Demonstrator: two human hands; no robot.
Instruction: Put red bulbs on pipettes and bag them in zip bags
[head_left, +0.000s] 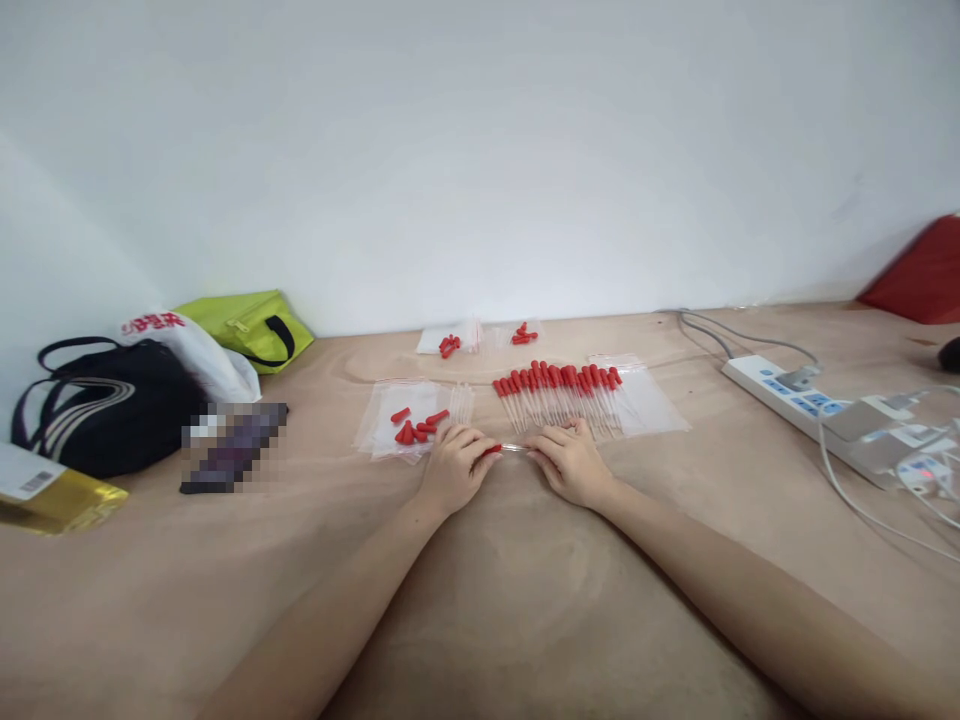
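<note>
My left hand [454, 466] is closed on a red rubber bulb [492, 450]. Pinched in my right hand [571, 462] is a thin clear dropper tube [514, 448], its other end at the bulb. Whether the tube sits inside the bulb I cannot tell. Just behind my left hand, loose red bulbs [407, 433] lie on a clear plastic bag [375, 425], beside several bare clear tubes [462, 402]. Beyond my right hand, a row of droppers with red bulbs [555, 376] lies on another plastic bag [660, 405].
More red bulbs [450, 345] lie on bags near the wall. At left are a black bag [112, 410], a lime-green bag [255, 325], a gold package [75, 500] and a pixelated dark object [236, 450]. A power strip [780, 398] with cables is at right.
</note>
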